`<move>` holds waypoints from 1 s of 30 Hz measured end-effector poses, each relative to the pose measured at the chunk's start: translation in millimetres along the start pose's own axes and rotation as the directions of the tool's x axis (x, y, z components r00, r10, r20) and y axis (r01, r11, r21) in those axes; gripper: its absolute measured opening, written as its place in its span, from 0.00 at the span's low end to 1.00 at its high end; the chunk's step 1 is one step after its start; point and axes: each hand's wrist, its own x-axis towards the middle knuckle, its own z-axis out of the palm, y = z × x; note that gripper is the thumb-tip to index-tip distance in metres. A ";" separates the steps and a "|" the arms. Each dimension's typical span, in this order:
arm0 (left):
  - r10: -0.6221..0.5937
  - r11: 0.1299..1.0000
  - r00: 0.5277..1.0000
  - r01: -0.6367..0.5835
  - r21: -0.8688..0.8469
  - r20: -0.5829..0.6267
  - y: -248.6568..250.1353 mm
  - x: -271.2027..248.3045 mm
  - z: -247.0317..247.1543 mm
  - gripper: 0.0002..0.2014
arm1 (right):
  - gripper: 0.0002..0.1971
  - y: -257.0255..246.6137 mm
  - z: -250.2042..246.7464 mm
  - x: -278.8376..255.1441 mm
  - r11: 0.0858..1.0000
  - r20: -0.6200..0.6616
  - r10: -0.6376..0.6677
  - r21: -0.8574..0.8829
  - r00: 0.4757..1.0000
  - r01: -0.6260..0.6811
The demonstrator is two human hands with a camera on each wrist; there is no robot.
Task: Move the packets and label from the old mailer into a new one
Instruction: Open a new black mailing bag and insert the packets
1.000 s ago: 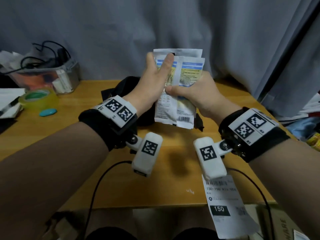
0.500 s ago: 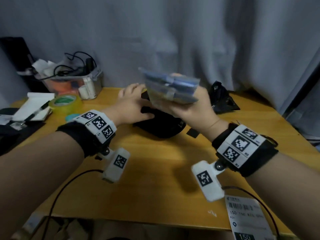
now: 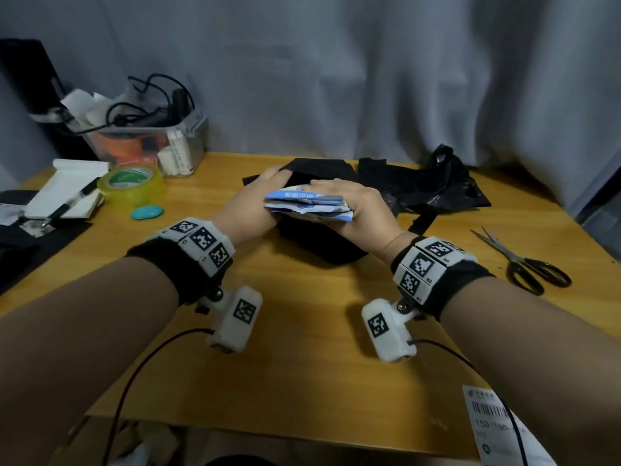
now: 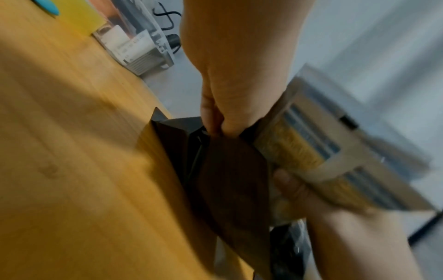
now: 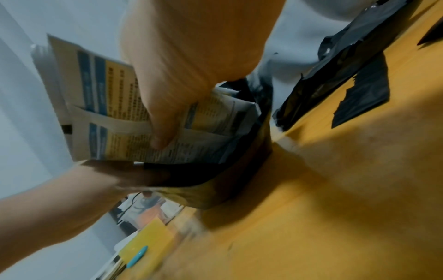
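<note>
A stack of white, blue and yellow packets (image 3: 307,206) lies flat in my right hand (image 3: 339,196), thumb under it (image 5: 163,132) and fingers over the top. Its far end sits at the mouth of the new black mailer (image 3: 322,252), which lies on the table. My left hand (image 3: 268,183) pinches that mailer's upper edge (image 4: 215,127) and holds the mouth apart beside the packets (image 4: 309,151). The torn old black mailer (image 3: 437,186) is crumpled at the back right. The white shipping label (image 3: 497,428) hangs over the table's front right edge.
Scissors (image 3: 524,262) lie at the right of the wooden table (image 3: 302,364). At the left are a yellow tape roll (image 3: 132,183), a teal object (image 3: 146,212), a notepad with a pen (image 3: 64,193) and a clear bin of cables (image 3: 148,139). A grey curtain hangs behind.
Both hands held the packets upright in the air. My left hand has let go and taken the black mailer's edge; my right hand has brought the packets down flat to its mouth.
</note>
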 end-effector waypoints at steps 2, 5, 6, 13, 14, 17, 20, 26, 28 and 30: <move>0.021 0.999 0.999 -0.019 -0.044 0.040 -4.8 1.7 -3.0 0.24 | 0.20 8.0 3.1 0.6 1.000 0.020 0.020 0.007 1.000 -0.020; 0.008 1.000 0.995 -0.005 -0.027 0.104 -13.9 5.3 -7.3 0.36 | 0.23 23.0 7.8 2.0 0.994 0.087 0.052 -0.102 0.995 -0.043; 0.002 1.000 0.993 0.000 -0.012 0.121 -15.6 6.0 -7.7 0.37 | 0.25 26.5 10.5 2.3 0.987 0.109 0.048 -0.161 0.993 -0.030; -0.057 0.995 0.990 0.046 0.088 0.126 -22.5 10.9 -12.8 0.35 | 0.24 19.9 24.1 11.7 0.823 0.200 0.232 -0.562 0.952 -0.082; -0.097 0.988 0.988 0.081 0.128 0.122 -22.8 10.0 -13.6 0.36 | 0.24 21.3 21.5 12.3 0.816 0.220 0.267 -0.569 0.938 -0.098; -0.144 0.973 0.982 0.118 0.196 0.124 -22.3 6.5 -10.0 0.38 | 0.22 24.8 16.6 15.1 0.796 0.232 0.292 -0.596 0.928 -0.102; -0.134 0.974 0.977 0.099 0.205 0.163 -19.3 4.4 -1.5 0.38 | 0.18 22.3 18.1 16.5 0.741 0.281 0.323 -0.669 0.904 -0.057; -0.026 0.993 0.994 0.013 0.118 0.111 -11.6 -1.4 8.8 0.35 | 0.12 10.2 27.4 17.6 0.702 0.293 0.393 -0.708 0.872 -0.079; 0.009 0.994 0.996 -0.019 0.103 0.091 -12.2 -4.0 10.6 0.33 | 0.11 8.4 34.4 19.6 0.725 0.281 0.459 -0.666 0.843 -0.173; 0.028 0.995 0.996 -0.035 0.092 0.080 -13.2 -6.2 11.3 0.29 | 0.10 5.2 37.9 23.4 0.776 0.388 0.525 -0.584 0.758 -0.238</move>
